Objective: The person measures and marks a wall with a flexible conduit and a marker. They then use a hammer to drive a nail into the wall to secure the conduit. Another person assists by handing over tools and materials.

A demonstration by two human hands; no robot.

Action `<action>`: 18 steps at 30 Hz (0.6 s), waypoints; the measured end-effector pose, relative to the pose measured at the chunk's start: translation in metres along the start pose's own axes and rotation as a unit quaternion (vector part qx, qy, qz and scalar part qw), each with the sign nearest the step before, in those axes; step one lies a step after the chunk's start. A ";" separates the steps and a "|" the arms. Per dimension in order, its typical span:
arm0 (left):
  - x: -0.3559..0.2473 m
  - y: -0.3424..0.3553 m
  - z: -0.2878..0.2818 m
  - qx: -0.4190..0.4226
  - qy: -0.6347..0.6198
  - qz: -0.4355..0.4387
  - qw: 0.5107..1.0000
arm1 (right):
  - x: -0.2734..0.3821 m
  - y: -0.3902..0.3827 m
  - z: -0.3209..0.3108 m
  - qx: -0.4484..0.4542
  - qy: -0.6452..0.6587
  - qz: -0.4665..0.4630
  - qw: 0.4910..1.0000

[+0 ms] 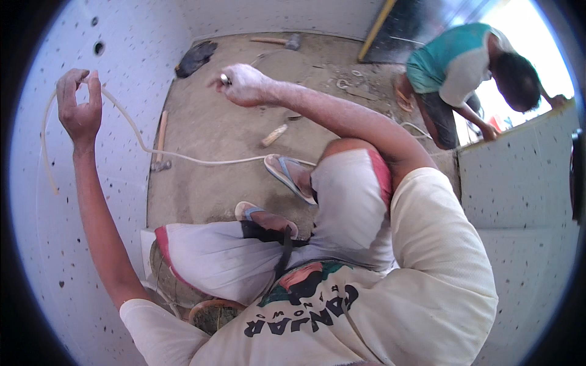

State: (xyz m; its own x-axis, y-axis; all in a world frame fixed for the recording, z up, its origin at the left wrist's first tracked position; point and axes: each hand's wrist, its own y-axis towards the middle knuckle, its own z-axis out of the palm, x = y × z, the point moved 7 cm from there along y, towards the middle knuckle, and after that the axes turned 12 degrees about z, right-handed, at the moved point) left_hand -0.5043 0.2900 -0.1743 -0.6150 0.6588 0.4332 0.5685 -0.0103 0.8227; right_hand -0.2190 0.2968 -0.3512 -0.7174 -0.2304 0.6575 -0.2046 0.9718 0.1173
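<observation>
My left hand (81, 116) is raised against the speckled white wall (134, 43), its fingers curled at the top of a loop of thin pale hose (131, 122). One end of the hose hangs down along the wall, and the rest runs over the floor toward my foot. Away from the wall, my right arm reaches across above my knee. My right hand (246, 86) is closed in a loose fist above the floor. A small shiny, dark-centred thing (225, 79) shows at its fingers; whether it is held or worn, I cannot tell.
Near the wall lie a wooden-handled hammer (162, 143) and a black bag-like bundle (195, 58). Another hammer (287, 41) is at the back. A pale chunk (274, 135) lies by my sandal. At right, a person (452, 67) crouches with hands on a panel's edge (516, 128).
</observation>
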 end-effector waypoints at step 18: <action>-0.199 0.174 0.118 -0.009 -0.430 -0.175 0.886 | -0.007 -0.072 -0.133 -0.127 0.207 0.111 0.964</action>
State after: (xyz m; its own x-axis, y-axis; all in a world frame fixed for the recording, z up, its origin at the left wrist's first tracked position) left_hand -0.2182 0.2454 -0.1605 -0.1043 0.9532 -0.2839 0.4120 0.3012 0.8600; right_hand -0.1109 0.2347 -0.2650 -0.3867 -0.0276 0.9218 0.1309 0.9878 0.0845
